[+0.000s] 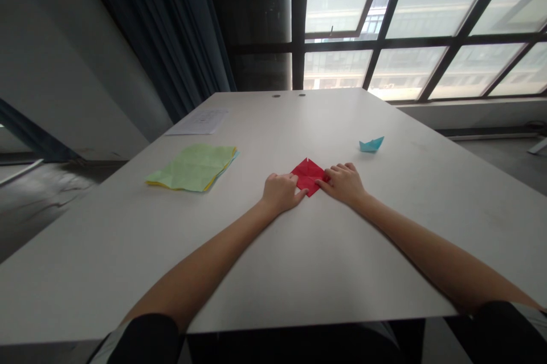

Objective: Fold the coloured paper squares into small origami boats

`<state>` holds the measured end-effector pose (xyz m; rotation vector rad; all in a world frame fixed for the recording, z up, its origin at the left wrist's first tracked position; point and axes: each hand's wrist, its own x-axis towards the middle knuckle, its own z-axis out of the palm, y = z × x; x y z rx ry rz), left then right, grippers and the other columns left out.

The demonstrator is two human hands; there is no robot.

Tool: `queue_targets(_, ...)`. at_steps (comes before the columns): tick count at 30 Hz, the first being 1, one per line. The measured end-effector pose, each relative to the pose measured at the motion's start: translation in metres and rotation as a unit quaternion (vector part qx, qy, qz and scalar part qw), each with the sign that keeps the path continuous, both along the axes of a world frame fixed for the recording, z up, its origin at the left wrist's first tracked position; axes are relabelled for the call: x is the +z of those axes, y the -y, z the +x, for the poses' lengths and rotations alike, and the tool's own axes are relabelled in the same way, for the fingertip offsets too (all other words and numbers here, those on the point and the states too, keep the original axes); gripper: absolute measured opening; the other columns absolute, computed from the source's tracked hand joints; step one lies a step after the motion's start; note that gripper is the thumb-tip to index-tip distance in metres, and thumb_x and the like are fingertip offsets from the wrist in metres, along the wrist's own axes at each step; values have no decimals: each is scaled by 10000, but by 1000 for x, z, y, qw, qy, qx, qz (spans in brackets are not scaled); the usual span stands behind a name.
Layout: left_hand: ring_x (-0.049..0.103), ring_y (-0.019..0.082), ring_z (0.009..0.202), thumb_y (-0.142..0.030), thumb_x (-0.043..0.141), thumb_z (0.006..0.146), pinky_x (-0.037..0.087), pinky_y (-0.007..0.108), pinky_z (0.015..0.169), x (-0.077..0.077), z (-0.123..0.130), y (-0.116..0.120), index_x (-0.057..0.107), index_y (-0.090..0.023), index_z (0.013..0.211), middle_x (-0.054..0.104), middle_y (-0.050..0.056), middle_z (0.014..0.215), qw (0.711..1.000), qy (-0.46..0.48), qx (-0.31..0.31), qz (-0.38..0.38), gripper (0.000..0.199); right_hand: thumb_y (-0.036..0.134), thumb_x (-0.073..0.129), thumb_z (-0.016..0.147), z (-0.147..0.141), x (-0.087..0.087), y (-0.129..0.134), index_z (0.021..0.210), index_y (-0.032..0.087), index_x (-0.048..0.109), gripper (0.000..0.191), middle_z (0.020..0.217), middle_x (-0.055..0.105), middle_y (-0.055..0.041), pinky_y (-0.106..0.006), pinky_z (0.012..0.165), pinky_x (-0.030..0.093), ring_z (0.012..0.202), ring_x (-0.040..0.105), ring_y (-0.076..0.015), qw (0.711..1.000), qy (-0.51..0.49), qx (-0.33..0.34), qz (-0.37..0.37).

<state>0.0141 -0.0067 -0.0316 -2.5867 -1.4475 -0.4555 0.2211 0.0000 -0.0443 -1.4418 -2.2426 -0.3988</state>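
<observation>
A folded red sheet of origami paper [308, 172] lies on the white table [273, 261], turned so that it looks like a diamond with creases meeting near its middle. My left hand [282, 192] grips its left corner, thumb stretched along the near edge and fingers curled. At the right corner, my right hand [345, 183] holds the paper between thumb and curled fingers. Parts of both side corners are hidden under the fingers. Beyond my right hand stands a small blue paper boat [371, 144].
On the left lies a stack of coloured paper sheets [194, 167], light green on top with yellow and blue edges showing. Behind it is a white printed sheet [199, 122]. Two round dark inserts [276, 95] sit near the table's far edge, before the curtain [171, 28] and windows.
</observation>
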Motion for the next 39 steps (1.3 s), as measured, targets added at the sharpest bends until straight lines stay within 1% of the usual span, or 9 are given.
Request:
queue_targets(4, 609, 227, 742, -502, 419, 816, 389, 354, 708, 0, -4, -5, 618, -160, 795, 661, 103, 793, 1000, -8, 3, 6, 395, 443, 499, 814, 1, -3, -2, 791, 194, 634, 284, 778, 646, -81, -355, 759, 311, 803, 518, -217, 999, -30, 21, -25)
queue_targets(9, 597, 214, 728, -415, 400, 853, 400, 349, 713, -3, -9, -14, 627, -184, 800, 655, 77, 745, 1000, 1, 17, -3, 328, 292, 463, 855, 0, -4, -4, 886, 201, 653, 213, 863, 638, -80, -337, 757, 366, 824, 500, -206, 990, -38, 115, -65)
queue_targets(11, 587, 218, 774, -391, 442, 837, 408, 345, 721, -6, -10, -17, 621, -194, 866, 654, 69, 784, 999, 26, 20, -9, 268, 231, 450, 857, -1, -4, -4, 916, 201, 651, 212, 876, 636, -76, -324, 760, 387, 818, 509, -193, 983, -45, 154, -85)
queue_targets(13, 560, 231, 889, -381, 492, 808, 413, 348, 758, -10, -11, -20, 587, -191, 1005, 649, 79, 908, 998, 58, 27, -8, 289, 196, 450, 849, -1, -5, -5, 932, 197, 648, 215, 890, 635, -76, -318, 769, 405, 820, 524, -186, 978, -64, 172, -97)
queue_targets(16, 483, 270, 1047, -409, 514, 786, 397, 403, 837, -15, -12, -25, 530, -173, 1129, 580, 110, 1124, 996, 75, 51, -20, 416, 181, 450, 839, -1, -7, -7, 926, 189, 647, 216, 886, 631, -78, -316, 775, 428, 819, 546, -181, 974, -104, 173, -108)
queue_targets(19, 454, 278, 1090, -422, 484, 800, 376, 449, 877, -19, -14, -28, 553, -199, 1109, 541, 104, 1186, 994, 76, 54, -56, 388, 181, 452, 831, -1, -9, -9, 919, 189, 645, 212, 880, 624, -79, -318, 773, 444, 823, 560, -181, 970, -127, 168, -120)
queue_targets(25, 480, 249, 1053, -382, 528, 778, 385, 417, 878, -18, -15, -29, 586, -213, 1050, 575, 76, 1114, 991, 123, 32, -47, 326, 180, 451, 824, -1, -10, -10, 918, 184, 640, 211, 886, 615, -83, -314, 767, 454, 811, 566, -174, 968, -140, 165, -132)
queue_targets(31, 493, 222, 1011, -336, 593, 734, 375, 393, 881, -14, -15, -27, 632, -221, 907, 599, 46, 1054, 988, 152, 11, -36, 212, 190, 457, 825, 0, -9, -9, 927, 189, 634, 203, 893, 609, -80, -305, 751, 456, 802, 567, -171, 966, -145, 165, -139)
queue_targets(39, 500, 209, 1003, -294, 594, 732, 370, 381, 876, -9, -14, -24, 645, -216, 796, 624, 32, 1014, 988, 155, -9, -28, 113, 205, 416, 855, 0, -8, -10, 1177, 195, 522, 339, 942, 581, -93, -333, 788, 448, 837, 558, -186, 967, -122, 170, -145)
